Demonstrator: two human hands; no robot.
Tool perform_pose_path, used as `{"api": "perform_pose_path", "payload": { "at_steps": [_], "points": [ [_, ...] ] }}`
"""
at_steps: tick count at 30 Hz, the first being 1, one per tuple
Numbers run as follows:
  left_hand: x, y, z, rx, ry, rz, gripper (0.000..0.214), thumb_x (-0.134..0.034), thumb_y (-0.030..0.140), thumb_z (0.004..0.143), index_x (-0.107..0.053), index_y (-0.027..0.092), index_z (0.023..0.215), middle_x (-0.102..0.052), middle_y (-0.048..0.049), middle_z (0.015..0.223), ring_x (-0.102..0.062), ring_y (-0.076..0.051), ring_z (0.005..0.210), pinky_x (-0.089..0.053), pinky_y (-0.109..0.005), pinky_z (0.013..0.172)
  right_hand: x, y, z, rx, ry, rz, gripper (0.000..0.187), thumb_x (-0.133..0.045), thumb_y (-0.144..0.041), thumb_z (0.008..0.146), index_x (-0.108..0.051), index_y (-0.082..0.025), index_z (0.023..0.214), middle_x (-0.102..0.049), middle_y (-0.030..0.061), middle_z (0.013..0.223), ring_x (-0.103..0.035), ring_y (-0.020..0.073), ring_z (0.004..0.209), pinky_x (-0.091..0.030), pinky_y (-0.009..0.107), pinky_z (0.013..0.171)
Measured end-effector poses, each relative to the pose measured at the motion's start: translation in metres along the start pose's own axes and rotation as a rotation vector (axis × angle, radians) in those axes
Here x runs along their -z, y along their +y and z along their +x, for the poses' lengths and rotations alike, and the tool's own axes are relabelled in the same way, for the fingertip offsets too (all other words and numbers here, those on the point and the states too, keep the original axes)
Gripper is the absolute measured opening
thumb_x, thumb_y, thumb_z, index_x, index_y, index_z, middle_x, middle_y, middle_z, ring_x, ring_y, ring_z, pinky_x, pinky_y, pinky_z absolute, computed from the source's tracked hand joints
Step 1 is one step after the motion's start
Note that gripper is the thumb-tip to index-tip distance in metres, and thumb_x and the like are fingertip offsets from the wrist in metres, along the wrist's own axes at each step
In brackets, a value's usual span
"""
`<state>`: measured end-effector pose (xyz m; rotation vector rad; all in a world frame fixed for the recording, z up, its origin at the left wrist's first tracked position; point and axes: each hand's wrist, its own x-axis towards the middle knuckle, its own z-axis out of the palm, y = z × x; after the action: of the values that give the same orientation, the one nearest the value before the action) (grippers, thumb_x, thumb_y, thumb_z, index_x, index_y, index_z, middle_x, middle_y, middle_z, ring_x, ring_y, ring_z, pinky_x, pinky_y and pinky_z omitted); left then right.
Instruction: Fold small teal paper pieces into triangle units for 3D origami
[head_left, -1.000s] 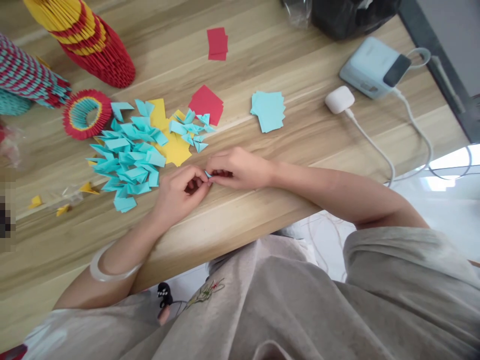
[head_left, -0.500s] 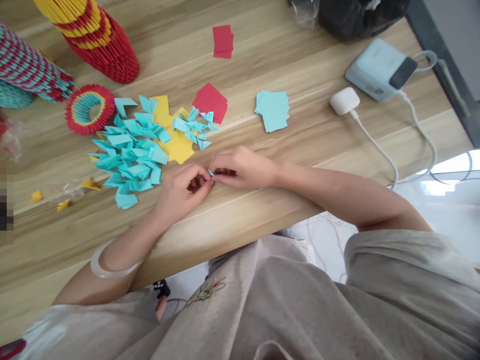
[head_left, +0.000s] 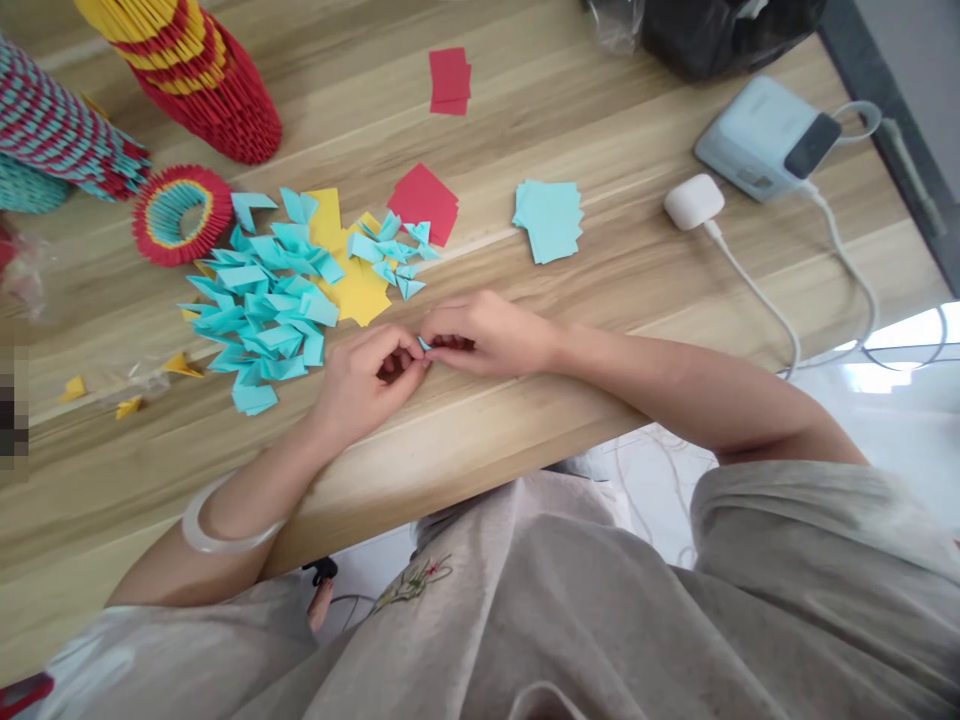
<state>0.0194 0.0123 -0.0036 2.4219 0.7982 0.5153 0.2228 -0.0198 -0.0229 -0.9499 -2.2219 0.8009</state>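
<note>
Between the fingertips of both hands is a small folded blue paper piece (head_left: 424, 344), mostly covered by the fingers. My left hand (head_left: 371, 380) pinches it from the left, and my right hand (head_left: 484, 335) pinches it from the right. Just beyond my left hand lies a heap of folded blue paper pieces (head_left: 262, 300). A smaller group of folded blue pieces (head_left: 386, 250) rests partly on yellow paper sheets (head_left: 364, 295). Flat blue paper sheets (head_left: 549, 222) are stacked beyond my right hand, with red paper sheets (head_left: 426, 205) to their left.
A red-rimmed paper ring (head_left: 180, 215) and tall red and yellow folded-paper work (head_left: 232, 100) stand at the back left. More red sheets (head_left: 450, 80) lie farther back. On the right are a power bank (head_left: 761, 140), a white earbud case (head_left: 694, 202) and cables; a black bag (head_left: 720, 35) sits behind.
Both hands keep nearly the same pinch on the blue paper piece. The view has shifted very slightly; nothing on the table has visibly moved.
</note>
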Motion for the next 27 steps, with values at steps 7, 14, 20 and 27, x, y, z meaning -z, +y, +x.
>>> {"api": "perform_pose_path", "payload": {
  "at_steps": [7,14,20,27],
  "points": [
    [0.0005,0.0005,0.0001,0.014,-0.001,-0.001,0.010,-0.060,0.025,0.084,-0.059,0.019,0.076,-0.060,0.0031,0.065,-0.049,-0.009,0.053,-0.037,-0.022,0.052,0.0005,0.0001,0.0002,-0.018,-0.030,0.003,0.014,-0.048,-0.020,0.094,-0.058,-0.011,0.092,-0.057,0.0017,0.081,-0.046,0.0072,0.073,-0.034,0.020,0.071],
    [-0.0005,-0.0011,-0.0005,-0.003,0.008,-0.008,0.008,-0.061,0.024,0.083,-0.060,0.019,0.077,-0.061,0.0035,0.066,-0.049,-0.008,0.054,-0.037,-0.021,0.053,0.0011,-0.0001,-0.0004,-0.002,-0.016,0.008,0.012,-0.048,-0.018,0.093,-0.058,-0.011,0.091,-0.058,0.0023,0.082,-0.045,0.0069,0.072,-0.034,0.019,0.070],
    [-0.0004,-0.0013,-0.0004,-0.031,0.015,-0.016,0.006,-0.062,0.018,0.082,-0.059,0.019,0.077,-0.060,0.0042,0.065,-0.048,-0.008,0.053,-0.037,-0.021,0.052,0.0007,-0.0001,-0.0001,-0.023,-0.025,-0.004,0.013,-0.049,-0.020,0.093,-0.058,-0.011,0.091,-0.056,0.0013,0.079,-0.046,0.0073,0.073,-0.035,0.019,0.071],
    [-0.0010,-0.0020,-0.0012,-0.010,0.016,-0.002,0.007,-0.061,0.022,0.084,-0.060,0.019,0.078,-0.061,0.0033,0.067,-0.049,-0.008,0.054,-0.037,-0.021,0.053,0.0016,-0.0011,0.0004,-0.019,-0.027,-0.003,0.013,-0.048,-0.019,0.093,-0.057,-0.011,0.090,-0.057,0.0018,0.080,-0.045,0.0076,0.072,-0.034,0.020,0.070]
  ]
}}
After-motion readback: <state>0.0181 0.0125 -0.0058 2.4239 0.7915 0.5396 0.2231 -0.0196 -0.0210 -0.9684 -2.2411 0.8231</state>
